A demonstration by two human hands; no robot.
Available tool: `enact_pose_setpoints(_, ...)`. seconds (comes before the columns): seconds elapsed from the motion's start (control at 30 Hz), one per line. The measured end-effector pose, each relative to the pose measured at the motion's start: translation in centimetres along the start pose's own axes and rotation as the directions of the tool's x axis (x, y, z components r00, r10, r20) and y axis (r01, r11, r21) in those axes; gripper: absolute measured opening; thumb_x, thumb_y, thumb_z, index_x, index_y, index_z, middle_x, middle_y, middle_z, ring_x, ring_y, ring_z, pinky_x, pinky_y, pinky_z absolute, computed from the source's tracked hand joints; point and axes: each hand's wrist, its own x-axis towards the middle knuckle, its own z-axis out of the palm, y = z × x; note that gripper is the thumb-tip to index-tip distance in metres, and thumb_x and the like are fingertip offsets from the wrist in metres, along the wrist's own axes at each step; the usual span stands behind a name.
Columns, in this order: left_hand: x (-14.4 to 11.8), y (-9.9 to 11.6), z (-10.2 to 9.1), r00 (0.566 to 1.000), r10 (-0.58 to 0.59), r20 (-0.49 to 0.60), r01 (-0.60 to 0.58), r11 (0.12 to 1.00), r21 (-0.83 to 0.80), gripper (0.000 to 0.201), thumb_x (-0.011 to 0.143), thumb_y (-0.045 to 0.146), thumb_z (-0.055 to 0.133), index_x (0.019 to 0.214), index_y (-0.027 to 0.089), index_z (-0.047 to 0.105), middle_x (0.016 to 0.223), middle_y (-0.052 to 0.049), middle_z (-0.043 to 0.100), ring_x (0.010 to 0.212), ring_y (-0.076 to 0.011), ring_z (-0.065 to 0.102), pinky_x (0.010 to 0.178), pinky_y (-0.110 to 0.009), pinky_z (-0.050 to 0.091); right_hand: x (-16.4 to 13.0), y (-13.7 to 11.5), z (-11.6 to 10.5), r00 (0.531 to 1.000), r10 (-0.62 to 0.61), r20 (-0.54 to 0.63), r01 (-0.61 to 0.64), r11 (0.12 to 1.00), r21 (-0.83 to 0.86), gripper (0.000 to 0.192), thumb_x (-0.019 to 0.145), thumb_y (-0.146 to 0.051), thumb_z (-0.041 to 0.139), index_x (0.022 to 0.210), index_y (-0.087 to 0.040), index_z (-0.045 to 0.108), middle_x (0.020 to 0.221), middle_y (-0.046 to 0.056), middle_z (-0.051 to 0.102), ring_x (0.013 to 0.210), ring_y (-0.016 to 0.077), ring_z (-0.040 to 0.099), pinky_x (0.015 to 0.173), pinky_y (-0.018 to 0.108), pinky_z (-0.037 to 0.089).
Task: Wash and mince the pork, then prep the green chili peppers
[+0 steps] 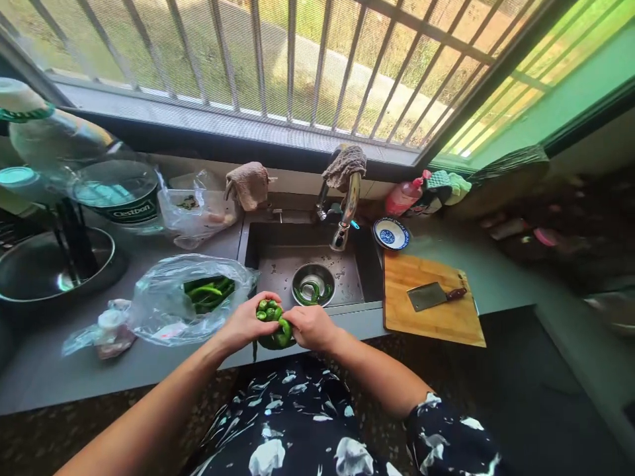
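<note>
Your left hand [247, 324] and right hand [310, 326] both clamp the curled green pepper [274, 324] between them at the desk [74, 370] edge; neither hand is nearer.

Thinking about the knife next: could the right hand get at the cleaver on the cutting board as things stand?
Probably yes. The cleaver lies alone on the cutting board, nothing in between. But the right hand and left hand both grip green peppers.
</note>
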Motion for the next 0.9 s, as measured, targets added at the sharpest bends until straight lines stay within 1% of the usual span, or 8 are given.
enact_pose_setpoints(0.23, 2.6, 0.6, 4.0, 0.988, -0.109, 0.109, 0.116, 0.991, -0.065, 0.045, 0.054, 0.024, 0.067, 0.094, 0.019, 0.049, 0.066, 0.005, 0.053, 0.058, -0.0117, 0.050, 0.053, -0.021, 0.041, -3.5, 3.4, 0.2, 0.998, 0.070, -0.004, -0.067, 0.972, 0.226, 0.019, 0.076, -0.014, 0.047, 0.090, -0.017, 0.059, 0.078, 0.003, 0.065, 0.069, 0.0128, 0.058, 0.063, 0.020, 0.042)
enact_pose_setpoints(0.33, 4.5, 0.7, 5.5, 0.988, -0.135, 0.074, 0.137, 0.990, -0.030, 0.045, 0.053, 0.026, 0.066, 0.094, 0.018, 0.051, 0.066, 0.004, 0.054, 0.059, -0.0133, 0.052, 0.053, -0.022, 0.041, -5.2, 5.2, 0.1, 0.965, 0.253, -0.073, -0.207, 0.901, 0.382, 0.015, 0.077, -0.016, 0.047, 0.083, -0.017, 0.061, 0.074, 0.003, 0.064, 0.066, 0.0121, 0.056, 0.064, 0.020, 0.042)
enact_pose_setpoints(0.4, 6.6, 0.6, 6.3, 0.991, -0.133, -0.031, 0.135, 0.987, 0.090, 0.043, 0.053, 0.026, 0.066, 0.094, 0.018, 0.053, 0.065, 0.004, 0.054, 0.060, -0.0140, 0.053, 0.053, -0.022, 0.040, -6.6, 6.7, 0.2, 0.864, 0.484, -0.135, -0.359, 0.783, 0.509, 0.013, 0.078, -0.020, 0.047, 0.078, -0.017, 0.060, 0.069, 0.002, 0.061, 0.062, 0.0116, 0.055, 0.062, 0.021, 0.042)
enact_pose_setpoints(0.47, 9.3, 0.5, 7.3, 0.980, -0.103, -0.167, 0.145, 0.955, 0.260, 0.042, 0.054, 0.025, 0.066, 0.094, 0.019, 0.055, 0.066, 0.003, 0.056, 0.062, -0.0147, 0.054, 0.054, -0.022, 0.040, -8.5, 8.3, 0.5, 0.702, 0.694, -0.160, -0.484, 0.630, 0.608, 0.013, 0.077, -0.024, 0.048, 0.074, -0.017, 0.059, 0.064, 0.000, 0.059, 0.059, 0.0115, 0.053, 0.059, 0.021, 0.042)
enact_pose_setpoints(0.53, 12.2, 0.3, 8.5, 0.964, -0.061, -0.258, 0.167, 0.895, 0.415, 0.043, 0.057, 0.023, 0.064, 0.098, 0.020, 0.056, 0.072, 0.000, 0.060, 0.067, -0.0165, 0.056, 0.058, -0.023, 0.041, -10.5, 9.6, 0.8, 0.560, 0.815, -0.150, -0.546, 0.499, 0.673, 0.012, 0.074, -0.027, 0.050, 0.072, -0.017, 0.058, 0.062, -0.001, 0.056, 0.057, 0.0115, 0.051, 0.055, 0.021, 0.042)
enact_pose_setpoints(0.6, 14.9, 0.2, 10.0, 0.970, -0.050, -0.237, 0.166, 0.850, 0.501, 0.047, 0.059, 0.018, 0.063, 0.105, 0.018, 0.055, 0.080, -0.005, 0.064, 0.074, -0.0194, 0.059, 0.065, -0.026, 0.043, -12.2, 10.4, 1.1, 0.491, 0.865, -0.105, -0.558, 0.405, 0.725, 0.013, 0.071, -0.028, 0.053, 0.074, -0.017, 0.058, 0.062, -0.001, 0.055, 0.055, 0.0116, 0.050, 0.052, 0.021, 0.042)
enact_pose_setpoints(0.77, 17.5, 0.7, 12.2, 0.973, 0.021, -0.228, 0.102, 0.854, 0.509, 0.074, 0.046, 0.026, 0.078, 0.115, 0.013, 0.053, 0.115, -0.013, 0.058, 0.107, -0.0264, 0.052, 0.088, -0.028, 0.040, -13.2, 10.3, 1.9, 0.553, 0.829, 0.087, -0.528, 0.268, 0.806, 0.024, 0.070, -0.037, 0.059, 0.080, -0.015, 0.063, 0.062, 0.001, 0.058, 0.051, 0.0128, 0.052, 0.049, 0.023, 0.044)
enact_pose_setpoints(0.9, 11.8, 1.2, 8.1, 0.970, 0.108, -0.217, -0.008, 0.909, 0.417, 0.039, 0.073, 0.039, 0.058, 0.106, 0.018, 0.060, 0.100, -0.004, 0.065, 0.092, -0.0177, 0.059, 0.080, -0.023, 0.043, -10.6, 8.9, 2.3, 0.614, 0.769, 0.176, -0.550, 0.258, 0.794, 0.027, 0.069, -0.041, 0.062, 0.075, -0.015, 0.062, 0.054, -0.001, 0.055, 0.048, 0.0126, 0.050, 0.046, 0.023, 0.043)
